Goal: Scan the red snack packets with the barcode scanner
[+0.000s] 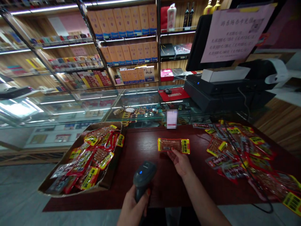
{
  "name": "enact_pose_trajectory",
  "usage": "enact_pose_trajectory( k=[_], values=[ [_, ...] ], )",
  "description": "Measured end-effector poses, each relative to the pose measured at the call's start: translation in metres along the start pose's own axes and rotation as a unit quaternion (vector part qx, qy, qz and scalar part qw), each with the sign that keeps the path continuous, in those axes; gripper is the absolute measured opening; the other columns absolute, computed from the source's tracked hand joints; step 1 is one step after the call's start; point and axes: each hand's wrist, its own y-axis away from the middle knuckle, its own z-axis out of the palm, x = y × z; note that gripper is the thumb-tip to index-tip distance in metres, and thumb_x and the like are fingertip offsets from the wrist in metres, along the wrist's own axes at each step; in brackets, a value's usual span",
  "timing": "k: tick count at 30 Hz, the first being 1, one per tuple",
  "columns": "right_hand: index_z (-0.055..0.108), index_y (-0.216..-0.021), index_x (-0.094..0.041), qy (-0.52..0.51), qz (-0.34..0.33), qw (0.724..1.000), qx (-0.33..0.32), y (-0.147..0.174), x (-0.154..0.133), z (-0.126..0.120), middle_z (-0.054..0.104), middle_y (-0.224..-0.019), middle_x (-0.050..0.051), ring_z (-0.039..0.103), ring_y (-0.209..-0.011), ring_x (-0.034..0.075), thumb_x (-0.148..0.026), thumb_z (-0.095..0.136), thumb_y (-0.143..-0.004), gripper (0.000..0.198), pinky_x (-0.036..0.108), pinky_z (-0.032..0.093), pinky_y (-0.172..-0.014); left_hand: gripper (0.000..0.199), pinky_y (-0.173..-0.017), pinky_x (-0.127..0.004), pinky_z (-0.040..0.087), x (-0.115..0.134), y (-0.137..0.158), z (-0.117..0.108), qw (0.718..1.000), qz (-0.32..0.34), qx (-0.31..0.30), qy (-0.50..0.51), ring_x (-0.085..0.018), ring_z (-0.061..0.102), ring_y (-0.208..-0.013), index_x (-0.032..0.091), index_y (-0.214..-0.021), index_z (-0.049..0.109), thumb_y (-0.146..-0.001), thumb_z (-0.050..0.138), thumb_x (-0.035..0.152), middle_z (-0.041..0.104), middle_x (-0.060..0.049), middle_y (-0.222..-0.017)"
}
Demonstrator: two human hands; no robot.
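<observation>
My left hand is wrapped round the handle of a dark barcode scanner with a small blue light on top. The scanner's head points up and to the right, apart from the snack packet. Further right, my right hand grips a red and yellow snack packet by its near edge, thumb on top, over the dark red tabletop. Brown sticks show through the packet's clear window. Some fingers of each hand are hidden.
At left, a cardboard box holds several similar packets. More packets are heaped at right, with a black cable across them. Behind are a glass counter, a red mouse mat and a monitor with a paper sign.
</observation>
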Motion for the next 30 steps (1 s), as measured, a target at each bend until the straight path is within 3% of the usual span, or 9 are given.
enact_pose_trajectory(
  k=[5, 12, 19, 23, 26, 30],
  values=[
    [0.075, -0.084, -0.025, -0.012, -0.001, 1.0, -0.014, -0.002, 0.004, -0.001, 0.081, -0.092, -0.002, 0.077, -0.091, 0.022, -0.028, 0.091, -0.06, 0.029, 0.044, 0.06, -0.1, 0.036, -0.043, -0.019, 0.036, 0.016, 0.004, 0.011, 1.0, 0.011, -0.014, -0.024, -0.009, 0.044, -0.041, 0.016, -0.089, 0.064, -0.079, 0.072, 0.05, 0.048, 0.008, -0.049],
    [0.077, -0.075, -0.019, -0.019, -0.046, 0.998, -0.044, -0.008, 0.016, -0.008, 0.08, -0.103, 0.009, 0.073, -0.108, 0.031, -0.036, 0.088, -0.065, 0.023, 0.053, 0.053, -0.107, 0.034, -0.046, -0.02, 0.034, 0.014, 0.007, 0.014, 0.999, 0.016, -0.019, -0.048, -0.009, 0.042, -0.044, 0.016, -0.082, 0.063, -0.081, 0.068, 0.05, 0.046, 0.008, -0.049],
    [0.076, -0.085, -0.021, -0.061, 0.016, 0.998, -0.001, -0.003, 0.002, 0.001, 0.081, -0.087, -0.002, 0.078, -0.082, 0.018, -0.019, 0.092, -0.057, 0.032, 0.033, 0.066, -0.084, 0.032, -0.045, -0.02, 0.036, 0.009, 0.004, 0.01, 0.999, 0.018, -0.032, -0.035, -0.009, 0.044, -0.043, 0.016, -0.083, 0.062, -0.082, 0.066, 0.048, 0.048, 0.008, -0.05],
    [0.073, -0.085, -0.021, -0.042, 0.02, 0.999, 0.025, 0.006, -0.003, 0.005, 0.081, -0.084, -0.004, 0.076, -0.071, 0.015, -0.021, 0.094, -0.055, 0.036, 0.027, 0.067, -0.069, 0.04, -0.038, -0.018, 0.033, -0.015, -0.009, 0.011, 1.0, -0.007, -0.014, 0.027, -0.008, 0.04, -0.036, 0.017, -0.084, 0.058, -0.077, 0.068, 0.055, 0.047, 0.01, -0.044],
    [0.071, -0.088, -0.021, 0.01, 0.044, 0.999, 0.01, 0.015, 0.0, 0.03, 0.079, -0.081, -0.004, 0.073, -0.063, 0.012, -0.028, 0.095, -0.057, 0.04, 0.02, 0.063, -0.055, 0.058, -0.03, -0.019, 0.03, -0.039, -0.02, 0.008, 0.995, -0.048, 0.012, 0.087, -0.008, 0.035, -0.029, 0.014, -0.098, 0.06, -0.071, 0.067, 0.065, 0.045, 0.011, -0.039],
    [0.067, -0.098, -0.021, 0.085, 0.087, 0.984, -0.131, 0.03, 0.011, 0.115, 0.078, -0.084, -0.002, 0.073, -0.067, 0.013, -0.037, 0.09, -0.065, 0.043, 0.019, 0.059, -0.05, 0.061, -0.029, -0.019, 0.035, -0.05, -0.025, 0.002, 0.988, -0.062, 0.035, 0.14, -0.008, 0.04, -0.03, 0.014, -0.1, 0.061, -0.067, 0.073, 0.063, 0.051, 0.01, -0.046]
  ],
)
